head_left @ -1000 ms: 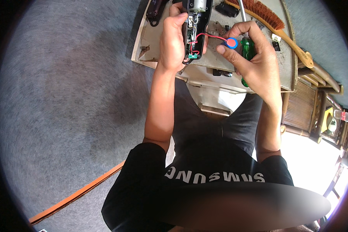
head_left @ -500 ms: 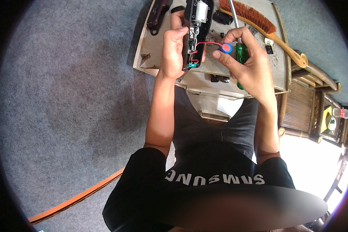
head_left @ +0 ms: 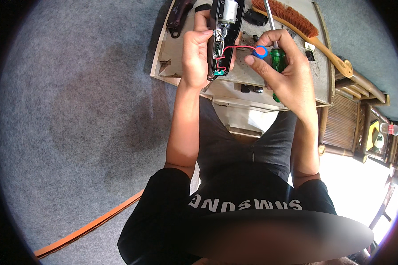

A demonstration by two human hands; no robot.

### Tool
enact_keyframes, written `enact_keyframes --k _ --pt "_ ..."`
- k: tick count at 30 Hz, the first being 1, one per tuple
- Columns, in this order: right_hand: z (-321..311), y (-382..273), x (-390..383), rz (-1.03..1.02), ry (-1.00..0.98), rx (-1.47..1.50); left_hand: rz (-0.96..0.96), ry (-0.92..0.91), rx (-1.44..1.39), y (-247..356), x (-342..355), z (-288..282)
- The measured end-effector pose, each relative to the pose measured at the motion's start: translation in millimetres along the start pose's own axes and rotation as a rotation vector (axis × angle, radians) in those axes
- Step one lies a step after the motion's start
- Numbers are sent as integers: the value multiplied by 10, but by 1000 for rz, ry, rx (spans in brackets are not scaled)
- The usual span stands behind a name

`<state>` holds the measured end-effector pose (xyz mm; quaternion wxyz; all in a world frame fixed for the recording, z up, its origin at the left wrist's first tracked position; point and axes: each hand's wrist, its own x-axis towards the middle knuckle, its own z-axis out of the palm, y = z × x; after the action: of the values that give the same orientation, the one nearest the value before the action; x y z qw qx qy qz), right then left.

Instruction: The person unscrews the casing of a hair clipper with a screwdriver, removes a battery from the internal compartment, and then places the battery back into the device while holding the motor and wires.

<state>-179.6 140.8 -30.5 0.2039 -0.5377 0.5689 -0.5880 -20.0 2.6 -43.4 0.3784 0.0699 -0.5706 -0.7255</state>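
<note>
My left hand is closed around an opened hair clipper, a black housing half held upright over the table. Inside it show a silver motor, wiring and a small green circuit board. A red wire runs from the housing to a blue cylindrical battery with a red end. My right hand pinches this battery between thumb and forefinger. The same hand also holds a screwdriver with a green handle, its shaft pointing away from me; the fingers partly cover it.
The wooden table carries a dark maroon clipper shell at far left, a red-bristled brush and small black parts. A bamboo chair stands to the right. My legs are against the table's near side.
The blue battery has tilted slightly in my right hand, showing more of its side. Both hands hold the same things, and the clipper has barely shifted.
</note>
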Motion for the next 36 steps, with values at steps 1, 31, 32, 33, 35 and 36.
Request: enact_keyframes --k 1,31,32,33,35,36 --pt "2 -12 4 1 1 -3 -1 0 1 3 -1 2" --pt "-28 14 -2 6 -10 -32 -16 105 191 76 -24 119" --pt "-26 14 -2 4 -9 -31 -7 102 189 74 -22 119" --pt "-25 13 -2 2 -8 -30 1 99 186 74 -20 119" --pt "-28 0 -4 22 -14 -33 -1 102 189 84 -21 131" --pt "-29 -4 -4 23 -14 -33 -3 105 191 87 -21 135"
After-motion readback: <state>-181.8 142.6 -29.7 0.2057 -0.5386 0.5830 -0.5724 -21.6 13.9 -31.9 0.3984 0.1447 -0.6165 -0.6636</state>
